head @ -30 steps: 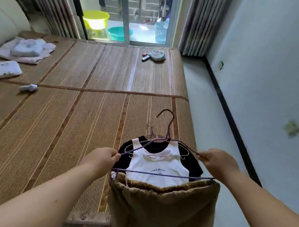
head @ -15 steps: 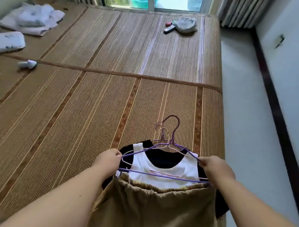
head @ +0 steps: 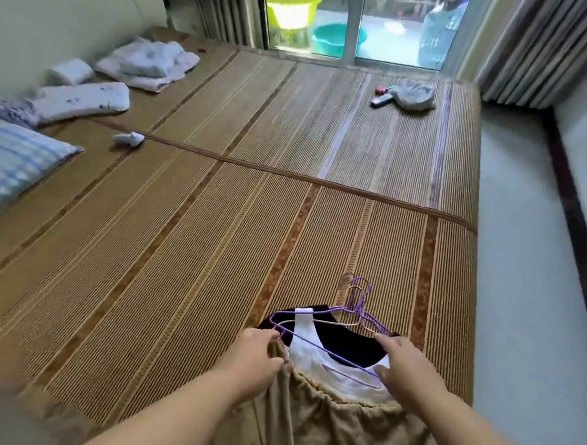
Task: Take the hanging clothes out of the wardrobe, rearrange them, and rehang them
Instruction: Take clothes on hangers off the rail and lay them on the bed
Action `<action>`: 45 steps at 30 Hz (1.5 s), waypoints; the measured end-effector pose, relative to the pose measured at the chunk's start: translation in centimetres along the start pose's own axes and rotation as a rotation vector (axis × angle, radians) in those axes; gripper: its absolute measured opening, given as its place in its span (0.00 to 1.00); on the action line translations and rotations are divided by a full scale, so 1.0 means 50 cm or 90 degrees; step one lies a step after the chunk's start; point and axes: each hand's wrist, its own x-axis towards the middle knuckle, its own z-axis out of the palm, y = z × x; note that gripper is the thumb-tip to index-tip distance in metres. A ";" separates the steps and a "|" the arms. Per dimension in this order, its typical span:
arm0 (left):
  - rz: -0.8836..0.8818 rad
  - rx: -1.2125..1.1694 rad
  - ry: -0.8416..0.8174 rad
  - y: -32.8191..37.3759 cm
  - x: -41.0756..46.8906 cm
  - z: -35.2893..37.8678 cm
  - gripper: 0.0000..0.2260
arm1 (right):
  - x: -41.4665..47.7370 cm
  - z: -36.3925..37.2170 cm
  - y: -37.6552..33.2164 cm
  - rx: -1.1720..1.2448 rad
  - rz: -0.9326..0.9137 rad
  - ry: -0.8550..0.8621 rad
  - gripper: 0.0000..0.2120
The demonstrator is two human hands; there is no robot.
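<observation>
While the bed [head: 219, 242] is bare across its middle and a floor [head: 523, 279] strip runs along its right edge, the hangers [head: 324, 347], carrying a white top [head: 338, 365], black garment [head: 351, 344] and tan garment [head: 327, 422], are over its near right corner. The left hand [head: 254, 362] grips their left end. The right hand [head: 409, 365] covers the right end, its hold unclear. A yellow basin [head: 293, 7] and teal basin [head: 331, 39] stand beyond the glass, contents unseen.

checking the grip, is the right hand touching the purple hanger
Touching. The head view shows the purple hanger running straight into the right hand, its lower bar ending at the thumb with no gap.
</observation>
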 end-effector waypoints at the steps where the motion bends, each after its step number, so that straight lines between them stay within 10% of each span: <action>1: 0.011 0.003 0.014 -0.001 -0.030 -0.022 0.25 | -0.014 -0.022 -0.049 -0.007 -0.046 0.012 0.27; 10: 0.044 0.155 0.312 -0.147 -0.369 -0.300 0.27 | -0.207 -0.178 -0.617 -0.110 -0.561 0.130 0.26; 21: -0.308 0.284 0.689 -0.547 -1.055 -0.443 0.29 | -0.704 -0.110 -1.249 -0.080 -1.047 0.184 0.24; 31: -0.666 0.262 0.951 -0.679 -1.456 -0.403 0.30 | -1.121 0.025 -1.510 0.050 -1.381 0.117 0.28; 45: -1.202 0.493 0.871 -0.461 -1.776 -0.386 0.25 | -1.473 0.036 -1.674 0.234 -1.804 -0.177 0.26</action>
